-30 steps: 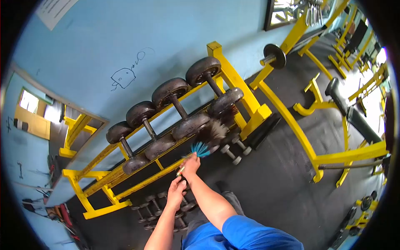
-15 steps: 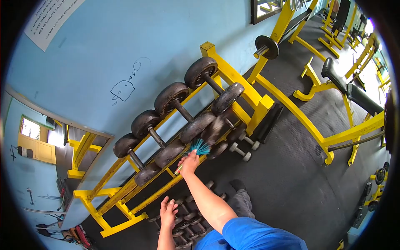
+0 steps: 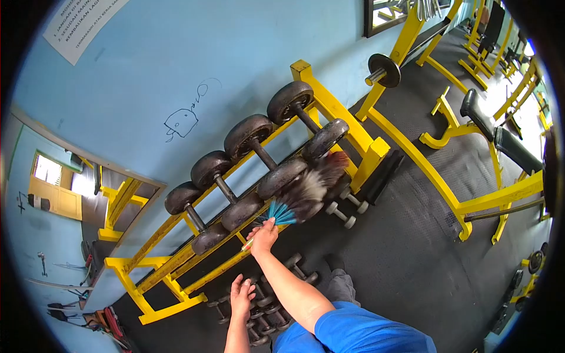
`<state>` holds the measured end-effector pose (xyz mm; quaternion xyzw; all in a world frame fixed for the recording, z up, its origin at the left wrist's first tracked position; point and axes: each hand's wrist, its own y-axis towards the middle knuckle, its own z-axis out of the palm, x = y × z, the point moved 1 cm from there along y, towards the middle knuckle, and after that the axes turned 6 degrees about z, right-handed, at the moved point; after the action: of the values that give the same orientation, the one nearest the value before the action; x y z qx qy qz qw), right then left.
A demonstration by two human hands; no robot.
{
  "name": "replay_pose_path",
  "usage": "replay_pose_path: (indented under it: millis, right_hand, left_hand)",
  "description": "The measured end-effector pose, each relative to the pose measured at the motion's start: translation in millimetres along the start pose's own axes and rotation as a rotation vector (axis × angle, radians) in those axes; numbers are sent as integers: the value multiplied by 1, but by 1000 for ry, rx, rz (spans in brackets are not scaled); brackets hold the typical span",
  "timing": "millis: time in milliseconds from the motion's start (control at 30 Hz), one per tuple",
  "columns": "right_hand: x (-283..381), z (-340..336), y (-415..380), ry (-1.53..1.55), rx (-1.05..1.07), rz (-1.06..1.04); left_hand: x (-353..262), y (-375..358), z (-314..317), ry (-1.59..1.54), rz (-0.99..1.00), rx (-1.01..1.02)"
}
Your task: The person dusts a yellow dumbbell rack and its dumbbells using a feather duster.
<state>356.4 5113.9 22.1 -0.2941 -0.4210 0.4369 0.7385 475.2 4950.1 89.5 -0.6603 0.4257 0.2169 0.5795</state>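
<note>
My right hand [image 3: 264, 236] is closed round the thin handle of a feather duster [image 3: 307, 189]. Its turquoise base fans out into grey-brown and dark red feathers, which lie against the lower side of the yellow dumbbell rack [image 3: 299, 69], just below the big dumbbells. Several large black dumbbells rest in a row on the rack, among them one with a worn round head [image 3: 282, 178] close to the feathers. My left hand [image 3: 242, 296] hangs empty to the lower left, fingers loosely bent and apart, above small dumbbells [image 3: 265, 315] on the floor.
Light-coloured small dumbbells [image 3: 341, 215] lie on the black rubber floor near the rack's end. A yellow bench frame with black pads [image 3: 509, 144] stands to the right. A weight plate [image 3: 384, 70] sits on a peg beyond the rack. A mirror [image 3: 59, 188] leans at left.
The feathers have swung out and now spread wide and clear, where they were a blurred patch before. My right hand has shifted slightly left and down; the view has turned a little.
</note>
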Motion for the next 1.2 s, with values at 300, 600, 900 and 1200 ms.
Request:
replay_pose_path:
  millis: [300, 600, 900, 1200]
  right_hand:
    - [-24, 10, -33, -71, 6, 79]
    - [-78, -3, -51, -149, -19, 140]
    - [-123, -8, -75, -182, 70, 175]
    - [61, -160, -79, -2137, 294, -332]
  left_hand:
    - [12, -24, -14, -60, -36, -89]
    - [47, -38, -52, -37, -82, -125]
    - [77, -29, -102, -66, -94, -88]
    - [90, -8, -147, -84, -4, -42]
